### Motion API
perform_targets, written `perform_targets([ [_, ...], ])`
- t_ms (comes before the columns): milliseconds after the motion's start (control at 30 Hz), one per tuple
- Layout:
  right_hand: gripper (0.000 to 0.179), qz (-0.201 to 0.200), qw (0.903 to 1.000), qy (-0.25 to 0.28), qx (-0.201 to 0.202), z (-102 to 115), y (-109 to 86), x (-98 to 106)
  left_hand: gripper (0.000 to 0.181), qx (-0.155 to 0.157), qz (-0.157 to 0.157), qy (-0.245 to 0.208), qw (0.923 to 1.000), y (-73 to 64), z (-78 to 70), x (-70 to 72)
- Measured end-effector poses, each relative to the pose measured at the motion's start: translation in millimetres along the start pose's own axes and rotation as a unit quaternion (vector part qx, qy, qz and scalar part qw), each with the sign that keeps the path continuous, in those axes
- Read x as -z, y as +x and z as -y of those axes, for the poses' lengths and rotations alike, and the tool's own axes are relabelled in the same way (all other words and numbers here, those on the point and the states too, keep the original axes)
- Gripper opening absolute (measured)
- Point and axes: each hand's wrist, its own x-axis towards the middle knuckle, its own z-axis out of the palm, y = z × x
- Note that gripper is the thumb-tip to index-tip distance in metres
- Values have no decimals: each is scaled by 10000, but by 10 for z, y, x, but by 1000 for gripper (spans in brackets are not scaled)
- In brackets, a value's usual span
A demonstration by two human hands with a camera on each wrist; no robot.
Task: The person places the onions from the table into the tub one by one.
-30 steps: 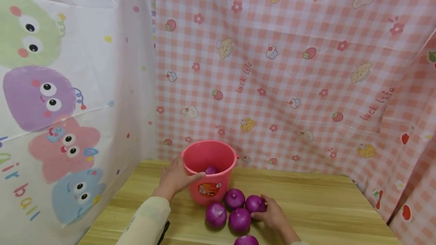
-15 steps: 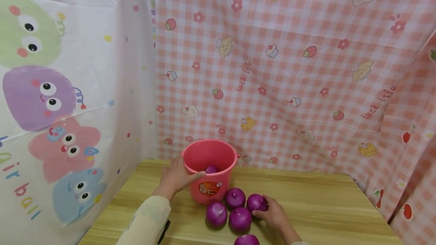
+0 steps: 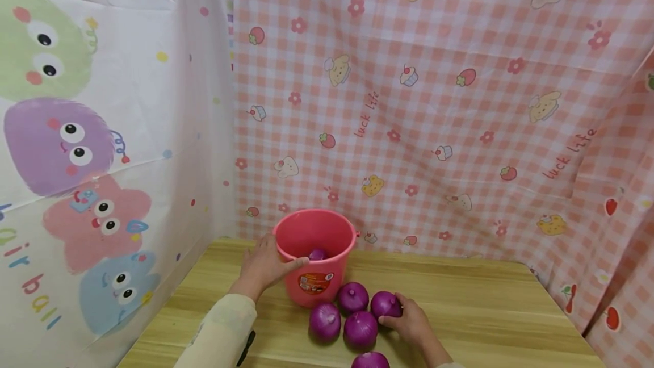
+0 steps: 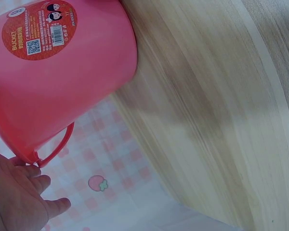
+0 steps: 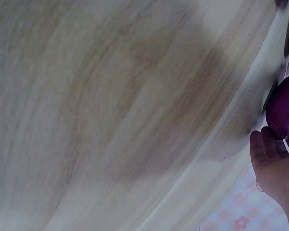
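A pink bucket (image 3: 314, 277) stands upright on the table, one red onion (image 3: 317, 254) visible inside it. My left hand (image 3: 265, 266) holds the bucket's rim at the left, its thumb along the front. In the left wrist view, fingers of the left hand (image 4: 19, 197) lie beside the bucket's handle (image 4: 60, 147). To the right, my right hand (image 3: 411, 322) grips a red onion (image 3: 384, 304) between thumb and fingers; it appears to rest on the table. Three more onions, such as the front one (image 3: 360, 329), cluster beside it.
Another red onion (image 3: 370, 360) is cut off by the lower frame edge. The wood-grain table (image 3: 470, 305) reaches back to a pink checked cloth (image 3: 439, 107). A white cartoon-printed cloth (image 3: 189, 129) hangs on the left.
My right hand and its onion have shifted slightly right, away from the neighbouring onions, then stayed put over the last half second. The left hand and bucket hold their place.
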Motion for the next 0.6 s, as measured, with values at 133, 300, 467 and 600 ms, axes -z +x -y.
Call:
perform_targets([
  [133, 81, 15, 10000, -5, -61, 5, 2, 0, 118, -57, -61, 39, 10000, 4, -4, -1],
  [300, 82, 41, 9999, -22, -146, 15, 4, -4, 117, -94, -100, 58, 9999, -5, -13, 10],
  [467, 82, -10, 9998, -31, -176, 23, -1, -10, 117, -88, -91, 59, 9999, -10, -21, 16],
  [600, 81, -49, 9999, -3, -165, 21, -2, -11, 118, -86, -97, 117, 9998, -3, -13, 8],
])
